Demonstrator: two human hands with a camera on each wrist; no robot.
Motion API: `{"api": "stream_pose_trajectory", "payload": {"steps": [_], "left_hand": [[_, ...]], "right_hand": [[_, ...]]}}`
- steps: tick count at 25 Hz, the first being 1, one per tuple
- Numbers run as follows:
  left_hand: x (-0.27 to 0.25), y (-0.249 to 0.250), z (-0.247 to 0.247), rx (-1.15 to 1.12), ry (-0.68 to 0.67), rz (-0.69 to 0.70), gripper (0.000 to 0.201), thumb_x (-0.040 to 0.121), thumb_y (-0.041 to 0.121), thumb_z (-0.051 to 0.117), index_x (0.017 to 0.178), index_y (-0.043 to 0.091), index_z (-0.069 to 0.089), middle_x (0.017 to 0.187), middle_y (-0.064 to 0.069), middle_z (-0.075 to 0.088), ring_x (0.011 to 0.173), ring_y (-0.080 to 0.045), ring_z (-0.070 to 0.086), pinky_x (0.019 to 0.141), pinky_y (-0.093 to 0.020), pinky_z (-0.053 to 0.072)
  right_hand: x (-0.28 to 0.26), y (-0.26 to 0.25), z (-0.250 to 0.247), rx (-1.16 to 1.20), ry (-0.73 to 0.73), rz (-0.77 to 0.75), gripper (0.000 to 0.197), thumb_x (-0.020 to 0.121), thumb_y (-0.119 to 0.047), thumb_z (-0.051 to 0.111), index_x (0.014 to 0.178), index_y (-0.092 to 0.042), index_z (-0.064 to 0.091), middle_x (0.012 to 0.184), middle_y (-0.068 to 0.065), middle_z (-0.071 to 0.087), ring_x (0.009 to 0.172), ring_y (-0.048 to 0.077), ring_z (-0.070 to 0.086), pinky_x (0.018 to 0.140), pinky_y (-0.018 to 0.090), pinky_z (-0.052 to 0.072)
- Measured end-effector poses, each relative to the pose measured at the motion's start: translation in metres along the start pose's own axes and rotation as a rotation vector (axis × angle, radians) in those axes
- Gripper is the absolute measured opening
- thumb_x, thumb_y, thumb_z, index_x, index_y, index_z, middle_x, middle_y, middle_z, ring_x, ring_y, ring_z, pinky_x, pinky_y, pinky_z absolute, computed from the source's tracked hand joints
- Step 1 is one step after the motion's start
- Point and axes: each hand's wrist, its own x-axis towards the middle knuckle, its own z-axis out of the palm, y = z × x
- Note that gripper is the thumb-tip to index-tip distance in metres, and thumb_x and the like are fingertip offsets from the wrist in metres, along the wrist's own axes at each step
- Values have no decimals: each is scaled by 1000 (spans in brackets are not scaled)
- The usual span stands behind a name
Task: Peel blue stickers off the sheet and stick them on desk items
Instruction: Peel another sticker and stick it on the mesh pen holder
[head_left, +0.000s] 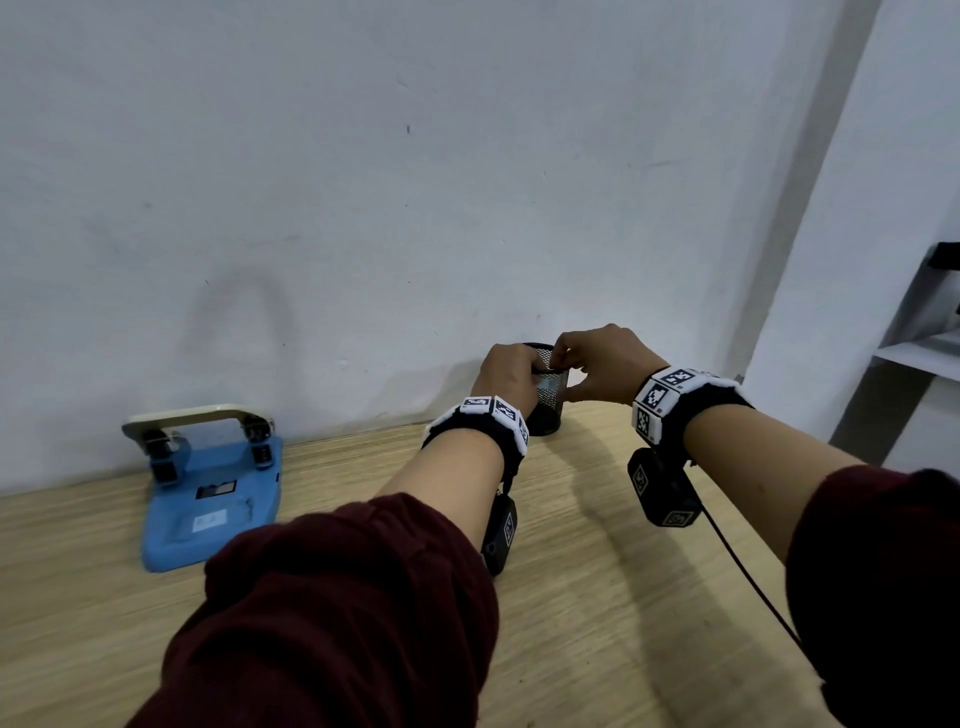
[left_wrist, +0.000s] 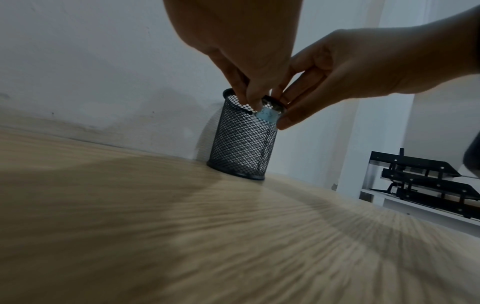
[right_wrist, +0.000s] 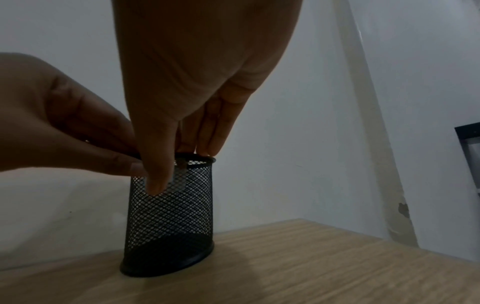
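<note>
1. Mesh pen cup (head_left: 549, 395) is seen standing upright on the wooden table (head_left: 597, 597), close to the white wall (head_left: 363, 182), its long axis vertical and its open mouth turned up.
2. A pale blue sticker (left_wrist: 267, 116) is laid against the outside of the cup just under the rim, on the side facing the person.
3. The left hand (head_left: 506, 376) is held over the cup, its fingers (left_wrist: 253, 100) bent down onto the rim and the sticker's upper edge.
4. The right hand (head_left: 605, 366) is held beside it, its fingers (left_wrist: 293, 118) curled narrow around the rim with the thumb pressed at the sticker's edge.
5. Whether the sticker is pinched or only pressed flat cannot be told.
6. A blue hole punch (head_left: 213, 499) is set well apart to the left on the table, its handle toward the wall.
7. Black stacked trays (left_wrist: 426, 185) are seen on a white shelf to the right.
</note>
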Motion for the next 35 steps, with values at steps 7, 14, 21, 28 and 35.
{"api": "stream_pose_trajectory", "payload": {"steps": [7,14,21,28,35], "left_hand": [[-2,1,0,8,0,0,23,86,12,60,105,5,73,108,-19,72,106,-34,64,89,-33,51],[-4,-1,4,106,46,64,25,86,21,61,105,12,73,106,-20,64,100,-36,62,81,-35,50],[-2,-6,1,21,2,36,33,84,2,57,111,14,72,111,-14,72,107,-32,64,90,-32,51],[4,-6,10,63,23,-12,25,84,18,64,107,15,72,107,-13,73,104,-33,65,87,-36,53],[3,-6,11,90,20,0,21,84,16,63,104,15,72,100,-12,74,97,-32,67,81,-34,54]], "right_hand": [[15,-5,6,-81,20,36,21,76,-28,72,95,-20,70,97,0,76,99,22,66,82,27,44],[15,4,24,-45,113,34,20,76,-17,66,95,-19,70,94,3,77,97,28,66,76,26,42],[15,5,27,-29,144,44,19,76,-15,65,94,-19,70,94,1,77,97,27,67,75,23,38],[13,3,26,13,130,46,21,76,-14,66,96,-18,71,95,1,77,99,24,67,72,20,33],[10,6,21,80,117,68,35,77,6,50,95,-18,70,95,1,78,92,17,72,73,16,38]]}}
